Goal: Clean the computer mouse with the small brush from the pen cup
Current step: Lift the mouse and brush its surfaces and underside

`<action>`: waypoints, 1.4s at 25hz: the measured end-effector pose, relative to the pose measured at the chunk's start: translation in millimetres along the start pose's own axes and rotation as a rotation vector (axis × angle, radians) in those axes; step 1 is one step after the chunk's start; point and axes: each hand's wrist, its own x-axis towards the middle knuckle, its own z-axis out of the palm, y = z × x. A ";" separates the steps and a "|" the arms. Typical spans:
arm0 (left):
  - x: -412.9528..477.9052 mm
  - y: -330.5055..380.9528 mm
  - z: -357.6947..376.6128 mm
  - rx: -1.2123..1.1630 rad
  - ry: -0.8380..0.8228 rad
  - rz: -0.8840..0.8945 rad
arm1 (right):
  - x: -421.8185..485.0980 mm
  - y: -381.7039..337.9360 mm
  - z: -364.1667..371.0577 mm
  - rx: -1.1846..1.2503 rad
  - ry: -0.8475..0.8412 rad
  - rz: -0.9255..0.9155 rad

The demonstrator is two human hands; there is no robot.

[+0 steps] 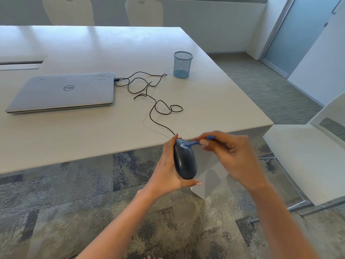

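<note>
Pen cup [183, 64]: near table's [93, 128] right edge, seemingly empty.
Left hand [168, 169]: wrapped around mouse [184, 161].
Right hand [229, 154]: pinching blue brush [194, 143], bristles on mouse.

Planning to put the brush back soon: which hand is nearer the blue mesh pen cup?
Right. The right hand, holding the small brush, sits below the pen cup; the left hand, gripping the mouse, is slightly farther.

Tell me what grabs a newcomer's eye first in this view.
First, low in the centre, the left hand holds a dark mouse off the table's edge while the right hand works a small blue brush at its front. Behind, its black cable snakes across the white table to a closed laptop, with a blue mesh pen cup beyond.
</note>
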 end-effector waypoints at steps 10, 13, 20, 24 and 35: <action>-2.5 -1.3 -5.1 -0.011 0.036 -0.002 | -37.0 13.7 9.7 -0.082 -0.153 -0.020; -1.1 1.6 -5.7 0.014 0.045 0.013 | -38.5 21.9 2.3 0.172 0.008 0.175; -5.5 11.2 -2.1 -0.028 0.045 -0.010 | -42.3 53.5 18.9 0.045 0.072 0.482; -10.2 11.9 5.0 -0.056 0.020 -0.037 | -45.9 49.8 42.4 0.324 0.067 0.577; -10.1 9.7 7.6 0.141 -0.003 -0.050 | -48.8 40.5 47.6 0.485 0.161 0.695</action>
